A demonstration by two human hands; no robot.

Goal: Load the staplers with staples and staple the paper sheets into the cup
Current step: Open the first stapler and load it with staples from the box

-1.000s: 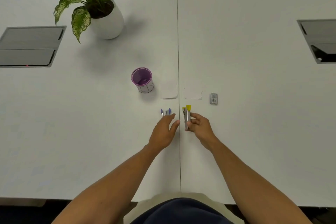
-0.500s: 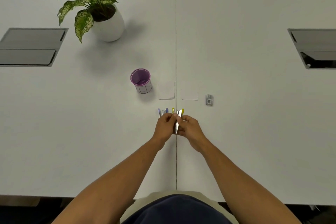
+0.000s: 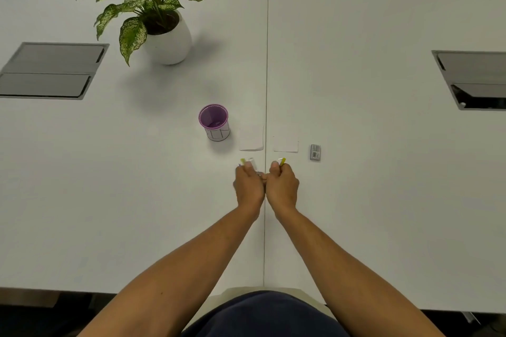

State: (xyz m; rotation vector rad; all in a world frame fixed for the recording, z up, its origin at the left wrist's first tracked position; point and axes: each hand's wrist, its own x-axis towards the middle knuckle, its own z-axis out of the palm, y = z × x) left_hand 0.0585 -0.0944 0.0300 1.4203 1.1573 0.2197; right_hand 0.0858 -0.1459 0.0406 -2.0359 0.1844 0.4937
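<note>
Pulling apart, the left hand (image 3: 248,183) and right hand (image 3: 282,184) now each grip one half of the small yellow-tipped metal stapler (image 3: 281,161), which a second ago was shut in the right alone. Opened this way, I judge it ready for loading. It hangs over the near table seam, halves' long axes spreading far-left and far-right, yellow tips pointing away.

The left hand (image 3: 249,186) and right hand (image 3: 282,186) sit side by side on the counter (image 3: 383,200), touching, one on each side of its seam. Just beyond the left hand lies a paper sheet (image 3: 251,137); just beyond the right hand lies a second sheet (image 3: 285,139). The cup (image 3: 214,122) stands beyond and left of the left hand, beside the first sheet. The staple box (image 3: 315,152) lies beyond and right of the right hand. The potted plant (image 3: 164,33) stands far beyond the cup.
</note>
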